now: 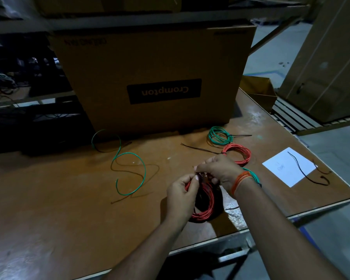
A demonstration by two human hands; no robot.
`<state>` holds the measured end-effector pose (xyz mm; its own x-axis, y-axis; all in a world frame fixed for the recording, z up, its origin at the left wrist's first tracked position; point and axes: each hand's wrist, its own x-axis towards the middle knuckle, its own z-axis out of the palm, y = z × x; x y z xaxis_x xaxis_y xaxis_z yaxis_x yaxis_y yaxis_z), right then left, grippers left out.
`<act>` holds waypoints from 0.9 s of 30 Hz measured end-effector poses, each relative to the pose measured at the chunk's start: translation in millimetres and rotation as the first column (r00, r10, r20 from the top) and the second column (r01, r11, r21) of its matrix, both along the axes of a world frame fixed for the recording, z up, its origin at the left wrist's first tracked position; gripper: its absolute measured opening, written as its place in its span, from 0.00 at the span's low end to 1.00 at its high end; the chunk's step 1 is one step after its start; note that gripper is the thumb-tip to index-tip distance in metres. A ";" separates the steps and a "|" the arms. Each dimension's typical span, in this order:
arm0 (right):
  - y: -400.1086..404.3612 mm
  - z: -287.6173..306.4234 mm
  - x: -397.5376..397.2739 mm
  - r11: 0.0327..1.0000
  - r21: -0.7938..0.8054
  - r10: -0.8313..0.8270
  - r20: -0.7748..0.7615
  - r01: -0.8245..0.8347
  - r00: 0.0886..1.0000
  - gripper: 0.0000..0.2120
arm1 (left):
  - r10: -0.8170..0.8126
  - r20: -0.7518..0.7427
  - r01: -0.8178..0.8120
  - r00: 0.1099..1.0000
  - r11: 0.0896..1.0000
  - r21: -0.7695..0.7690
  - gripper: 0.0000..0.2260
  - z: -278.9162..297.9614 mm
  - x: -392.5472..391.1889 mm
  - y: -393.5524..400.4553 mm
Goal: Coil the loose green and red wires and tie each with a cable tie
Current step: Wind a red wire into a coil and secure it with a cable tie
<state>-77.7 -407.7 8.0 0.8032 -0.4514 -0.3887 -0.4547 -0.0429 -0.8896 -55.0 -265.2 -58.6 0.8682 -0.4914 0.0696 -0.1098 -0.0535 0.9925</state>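
Pinching a thin black cable tie (200, 175) at the top of a red wire coil (205, 207), the left hand (181, 190) and right hand (220, 170) fasten it above the brown wooden table (69, 209). Two tied coils, green (219, 135) and red (238, 153), lie beyond; a loose green wire (129, 170) remains uncoiled.

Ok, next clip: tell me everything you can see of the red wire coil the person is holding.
The red wire coil is several turns of thin red insulated wire gathered into a rough ring, held upright over the brown table. The left hand grips its upper left side; the right hand pinches at its top, where something dark and thin, probably a cable tie, sits. Whether it is fastened cannot be told. Its lower turns look close to the tabletop.
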 end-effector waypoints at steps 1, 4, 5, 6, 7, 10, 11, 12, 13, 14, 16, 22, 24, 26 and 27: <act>0.1 0.2 2.0 1.000 0.022 0.004 0.041 -0.005 0.999 0.15 | -0.002 0.001 0.002 1.000 1.000 0.006 0.10 1.0 -0.4 0.1; 0.8 -0.4 9.3 0.990 -0.063 -0.115 0.164 0.126 0.980 0.16 | 0.009 -0.003 -0.009 1.000 1.000 0.024 0.13 3.5 -0.8 -1.5; 0.3 -0.2 10.7 0.978 -0.116 -0.146 0.202 0.172 0.968 0.14 | 0.012 0.002 -0.012 1.000 0.999 0.032 0.13 3.9 -1.2 -1.8; -1.3 -0.8 11.6 0.969 -0.165 -0.148 0.221 0.186 0.964 0.13 | 0.012 0.013 -0.013 1.000 0.999 0.038 0.12 4.6 -1.4 -1.7; -2.5 0.4 11.4 0.965 -0.207 -0.117 0.210 0.161 0.971 0.12 | 0.009 0.024 -0.010 1.000 0.999 0.041 0.12 4.7 -1.5 -1.1; -3.2 4.9 7.2 0.985 -0.161 0.066 0.030 -0.060 0.997 0.11 | -0.011 0.027 0.011 1.000 1.000 0.012 0.14 4.6 -1.4 1.6; -2.4 5.0 5.4 0.987 -0.110 0.112 -0.019 -0.113 0.994 0.10 | -0.013 0.028 0.013 1.000 1.000 -0.001 0.15 5.1 -1.7 2.0; -1.2 4.9 3.8 0.987 -0.066 0.145 -0.032 -0.147 0.989 0.10 | -0.008 0.028 0.008 1.000 1.000 -0.003 0.16 5.0 -1.9 2.0; -0.6 3.7 3.3 0.987 -0.039 0.153 -0.014 -0.153 0.988 0.11 | -0.003 0.033 0.003 0.999 1.000 0.004 0.15 5.7 -2.4 2.0; -0.3 1.6 3.9 0.991 -0.041 0.131 0.027 -0.130 0.991 0.12 | 0.003 0.035 -0.003 0.999 1.000 0.013 0.14 6.4 -2.5 1.9; -0.9 -4.1 6.7 0.987 -0.160 0.031 0.143 -0.008 0.989 0.14 | 0.007 0.029 -0.007 1.000 1.000 0.023 0.13 9.5 -3.4 1.5; -3.1 5.2 5.0 0.976 -0.219 0.037 0.205 0.009 0.978 0.13 | 0.015 0.016 -0.014 1.000 1.000 -0.007 0.12 7.3 -3.8 2.2; -5.3 6.5 2.2 0.989 -0.102 0.118 0.073 -0.110 0.990 0.11 | 0.015 0.007 -0.015 1.000 1.000 -0.012 0.12 3.2 -2.3 2.0; -8.2 3.5 -0.4 0.985 -0.034 0.166 -0.005 -0.166 0.986 0.08 | 0.009 -0.005 -0.010 1.000 1.000 -0.018 0.11 0.9 -2.0 1.6; -7.9 2.8 -1.9 0.985 -0.018 0.171 0.002 -0.171 0.985 0.08 | 0.009 -0.007 -0.009 1.000 1.000 -0.021 0.11 0.7 -2.0 1.5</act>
